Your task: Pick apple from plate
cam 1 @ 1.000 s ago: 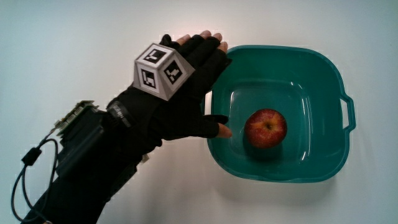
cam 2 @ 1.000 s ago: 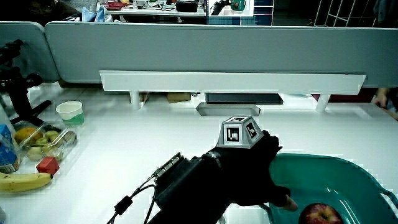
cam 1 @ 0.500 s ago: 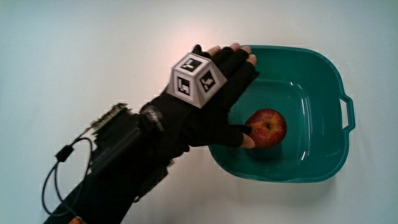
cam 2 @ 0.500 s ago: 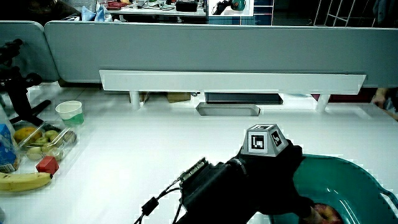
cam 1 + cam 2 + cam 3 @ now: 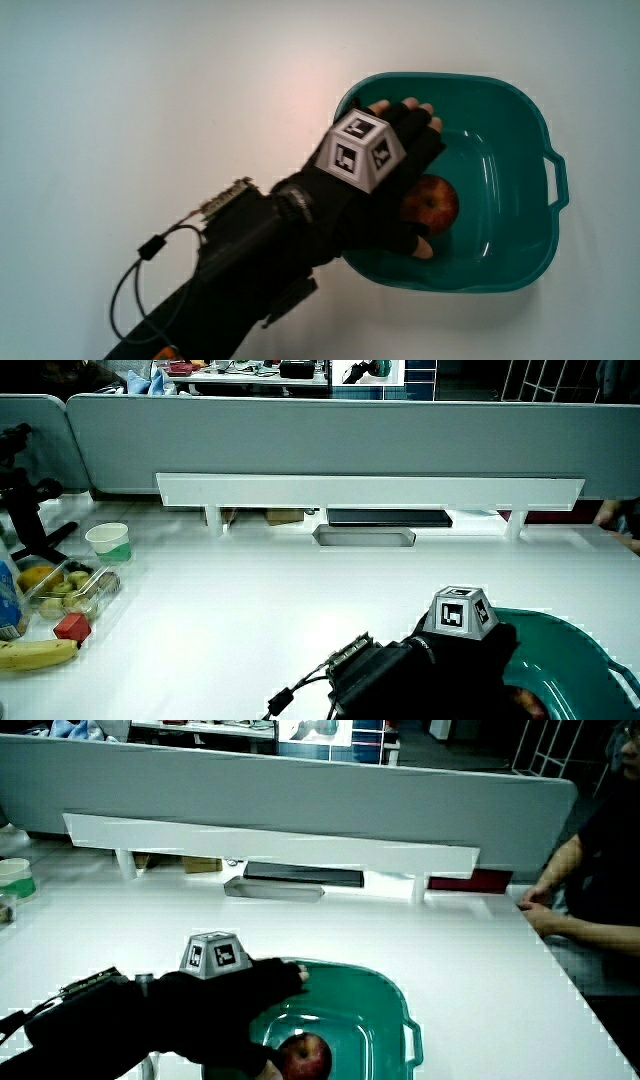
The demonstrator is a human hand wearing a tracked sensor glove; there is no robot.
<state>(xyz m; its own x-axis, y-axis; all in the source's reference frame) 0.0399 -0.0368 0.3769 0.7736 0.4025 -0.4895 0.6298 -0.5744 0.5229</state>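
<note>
Apple (image 5: 434, 204) sits in the teal basin (image 5: 520, 110), near its middle, on the white table (image 5: 150, 100). We see the hand (image 5: 385, 190) over the basin, covering the apple's 9 o'clock side, fingers reaching toward 12 and thumb curled at the apple's 6 o'clock. We cannot tell whether the grip has closed. In a side view the apple (image 5: 305, 1057) shows just beside the glove. A banana (image 5: 35, 653) lies well apart, at the table's edge.

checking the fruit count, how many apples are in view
1: the apple lies in the teal basin, partly under the hand. Any hidden beneath the hand would not show.
</note>
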